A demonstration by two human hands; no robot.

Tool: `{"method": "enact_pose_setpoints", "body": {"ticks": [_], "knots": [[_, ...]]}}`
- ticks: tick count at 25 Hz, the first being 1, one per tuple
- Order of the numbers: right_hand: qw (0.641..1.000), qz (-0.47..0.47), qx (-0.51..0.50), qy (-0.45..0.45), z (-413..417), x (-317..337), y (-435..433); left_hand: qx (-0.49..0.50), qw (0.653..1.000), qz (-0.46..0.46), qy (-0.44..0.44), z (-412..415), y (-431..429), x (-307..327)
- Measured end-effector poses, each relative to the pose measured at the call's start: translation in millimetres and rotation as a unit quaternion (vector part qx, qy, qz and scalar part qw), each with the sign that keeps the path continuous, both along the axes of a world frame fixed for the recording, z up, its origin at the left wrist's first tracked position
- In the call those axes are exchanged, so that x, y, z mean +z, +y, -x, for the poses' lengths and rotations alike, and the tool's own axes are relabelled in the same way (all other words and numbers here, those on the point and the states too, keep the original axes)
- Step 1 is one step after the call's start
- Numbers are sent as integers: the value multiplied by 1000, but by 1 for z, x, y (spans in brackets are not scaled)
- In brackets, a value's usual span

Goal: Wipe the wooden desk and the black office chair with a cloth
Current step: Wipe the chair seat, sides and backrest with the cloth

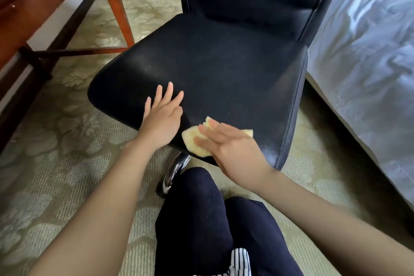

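Cloth at the front edge of the chair seat, wiping under way.

I see the yellow cloth lying on the front edge of the black office chair seat, pressed down by the right hand with its fingers straight and flat. The left hand rests beside it toward the front-left corner, fingers spread, holding nothing. I judge the seat is in work and the backrest is maybe left. Of the wooden desk only legs and a lower part show, so I cannot tell if its top is wiped. The chair base is mostly hidden.
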State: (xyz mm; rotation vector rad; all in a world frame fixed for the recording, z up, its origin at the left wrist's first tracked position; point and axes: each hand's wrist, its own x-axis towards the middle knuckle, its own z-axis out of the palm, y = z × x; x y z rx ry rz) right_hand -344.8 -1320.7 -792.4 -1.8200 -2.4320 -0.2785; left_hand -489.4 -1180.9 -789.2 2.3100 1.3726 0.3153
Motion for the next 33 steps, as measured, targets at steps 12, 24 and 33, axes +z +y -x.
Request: {"method": "enact_pose_setpoints", "body": {"ticks": [12,24,33], "knots": [[994,-67,-3,90,-90,-22,-86,-181,977,-107,34,-67,-80,0],[930,-8,-129,343,-139,6,-45,-158,961,-218,65,-64,-87,-15],[883,-41,-265,385,-171,3,7,-143,976,-164,-10,-31,-74,-9]]}}
